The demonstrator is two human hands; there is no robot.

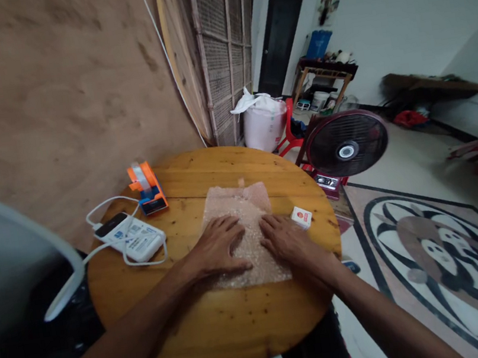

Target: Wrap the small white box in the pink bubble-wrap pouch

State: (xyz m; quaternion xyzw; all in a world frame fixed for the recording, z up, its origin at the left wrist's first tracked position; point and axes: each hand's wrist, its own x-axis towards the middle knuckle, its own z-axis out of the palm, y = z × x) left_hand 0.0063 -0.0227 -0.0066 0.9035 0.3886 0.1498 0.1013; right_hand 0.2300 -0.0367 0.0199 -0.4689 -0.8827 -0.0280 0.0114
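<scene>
A sheet of bubble wrap lies flat on the round wooden table in front of me. My left hand rests on its left side, fingers spread and thumb stretched to the right. On the right side of the wrap lies my right hand, palm down with its fingers stretched out. Both hands press on the sheet, and neither grips it. Close to the right hand sits a small white box with a red mark. Whether anything lies beneath the wrap, I cannot tell.
An orange and blue tape dispenser stands at the table's back left. Nearer me lie a white power bank and a phone with a white cable. Beyond the right edge are a fan and a white sack.
</scene>
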